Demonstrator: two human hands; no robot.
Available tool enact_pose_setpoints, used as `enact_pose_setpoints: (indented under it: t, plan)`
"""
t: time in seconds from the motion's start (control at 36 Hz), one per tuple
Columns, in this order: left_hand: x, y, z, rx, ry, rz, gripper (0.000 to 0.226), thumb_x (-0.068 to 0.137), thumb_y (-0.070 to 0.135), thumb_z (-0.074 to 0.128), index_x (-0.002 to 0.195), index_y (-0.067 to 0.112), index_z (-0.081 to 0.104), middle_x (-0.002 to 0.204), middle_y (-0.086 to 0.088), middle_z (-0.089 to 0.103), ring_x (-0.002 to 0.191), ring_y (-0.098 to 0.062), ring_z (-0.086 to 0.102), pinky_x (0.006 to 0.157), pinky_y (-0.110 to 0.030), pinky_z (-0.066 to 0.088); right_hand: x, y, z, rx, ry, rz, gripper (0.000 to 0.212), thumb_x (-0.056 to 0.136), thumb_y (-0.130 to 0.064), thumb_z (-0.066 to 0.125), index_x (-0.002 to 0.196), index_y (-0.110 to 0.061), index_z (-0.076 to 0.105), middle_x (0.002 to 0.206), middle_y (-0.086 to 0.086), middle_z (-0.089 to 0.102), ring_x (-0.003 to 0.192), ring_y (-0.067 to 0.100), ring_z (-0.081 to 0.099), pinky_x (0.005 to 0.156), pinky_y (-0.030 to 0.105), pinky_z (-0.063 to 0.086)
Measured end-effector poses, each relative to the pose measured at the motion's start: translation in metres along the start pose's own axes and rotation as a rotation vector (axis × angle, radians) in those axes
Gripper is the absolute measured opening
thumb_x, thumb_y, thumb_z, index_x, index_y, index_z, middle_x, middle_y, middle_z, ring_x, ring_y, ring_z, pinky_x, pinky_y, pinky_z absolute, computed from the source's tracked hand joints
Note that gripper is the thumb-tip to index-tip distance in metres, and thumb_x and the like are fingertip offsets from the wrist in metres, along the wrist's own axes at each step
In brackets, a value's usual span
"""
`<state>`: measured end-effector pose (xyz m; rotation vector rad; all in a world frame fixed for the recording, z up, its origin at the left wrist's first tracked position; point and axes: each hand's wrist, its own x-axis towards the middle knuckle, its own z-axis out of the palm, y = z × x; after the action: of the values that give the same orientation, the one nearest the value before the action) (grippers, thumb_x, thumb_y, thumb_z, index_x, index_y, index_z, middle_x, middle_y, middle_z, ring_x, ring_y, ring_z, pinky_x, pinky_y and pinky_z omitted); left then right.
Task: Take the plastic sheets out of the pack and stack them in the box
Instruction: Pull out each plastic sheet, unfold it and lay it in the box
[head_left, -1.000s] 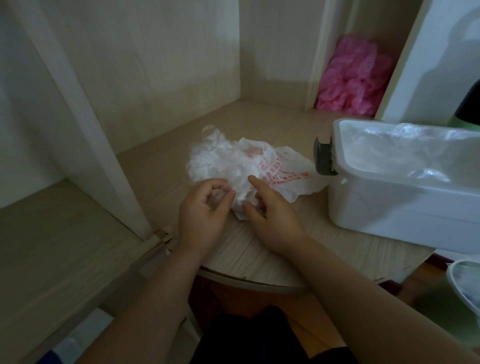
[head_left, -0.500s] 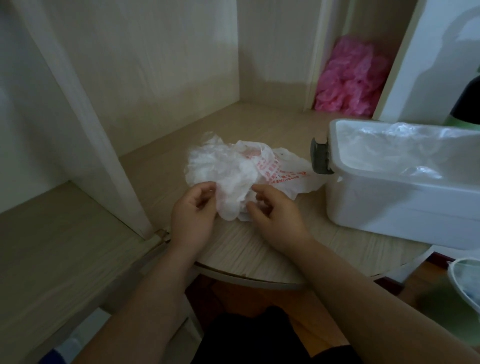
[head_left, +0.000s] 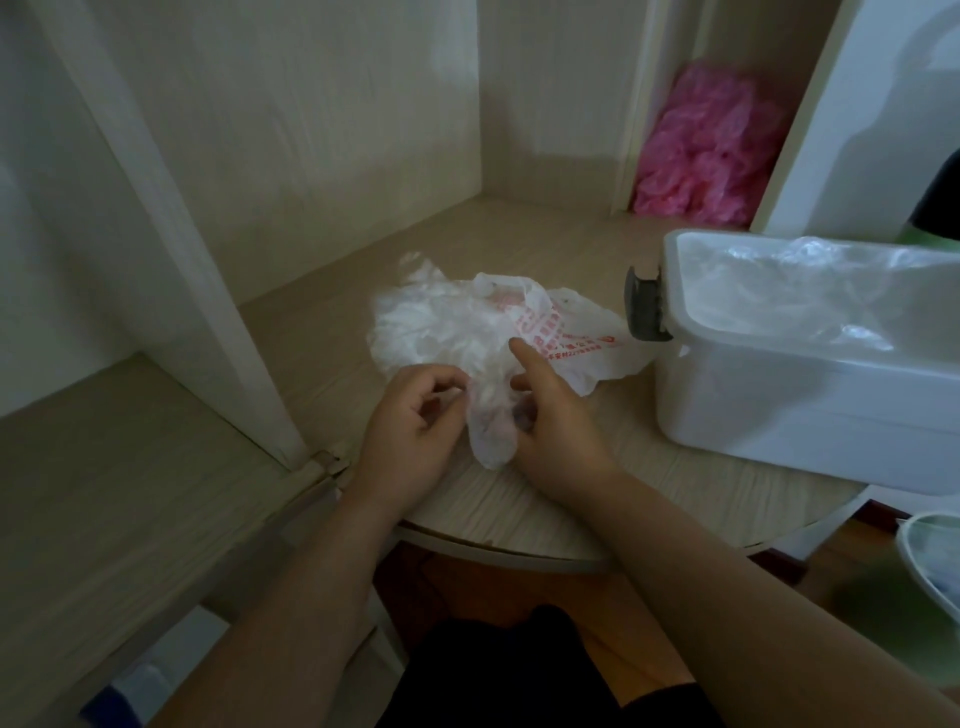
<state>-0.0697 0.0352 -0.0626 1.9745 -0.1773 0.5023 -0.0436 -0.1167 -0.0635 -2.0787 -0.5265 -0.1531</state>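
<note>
Wood counter (head_left: 571, 512), cabinet corner. My left hand (head_left: 410, 431) and right hand (head_left: 553, 423) pinch one thin sheet (head_left: 491, 421) at the pack (head_left: 566, 338), near the box (head_left: 779, 400) (part-filled). Risk: clinging film drags out several, or tears under uneven pull.

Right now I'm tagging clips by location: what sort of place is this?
Probably a home: a built-in light-wood shelving unit with a rounded desk top. A white plastic storage box holding clear sheets stands on it, and a pink plastic bundle sits in a back compartment.
</note>
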Motion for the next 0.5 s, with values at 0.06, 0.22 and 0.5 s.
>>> enact_pose_setpoints:
  t: [0.06,0.22,0.5]
  plan:
    - [0.0,0.0003,0.0006,-0.067,0.004,-0.054,0.022,0.089,0.011,0.063,0.096,0.032,0.058,0.105,0.01,0.063,0.096,0.003,0.06,0.077,-0.009,0.047,0.0006,-0.0006,-0.0008,0.002,0.001,0.008,0.071,0.088,-0.028,0.062,0.148,-0.024,0.023,0.139,0.003,0.045,0.12,0.017,0.049,0.095,0.025,0.041]
    - [0.0002,0.0007,-0.0002,-0.029,0.013,-0.053,0.018,0.092,0.017,0.06,0.101,0.032,0.066,0.091,0.023,0.067,0.087,0.009,0.062,0.07,-0.006,0.046,0.0,0.0016,0.0009,-0.004,0.018,0.01,0.068,0.088,-0.031,0.063,0.146,-0.027,0.028,0.134,-0.001,0.048,0.115,0.014,0.051,0.097,0.035,0.047]
    - [0.004,0.0031,-0.0038,-0.219,0.127,-0.175,0.011,0.092,0.022,0.061,0.099,0.026,0.069,0.09,0.019,0.069,0.081,0.011,0.062,0.062,-0.005,0.045,0.0006,0.0019,0.0016,-0.097,0.013,0.01,0.062,0.089,-0.036,0.06,0.144,-0.031,0.031,0.133,-0.001,0.05,0.109,0.009,0.052,0.092,0.028,0.047]
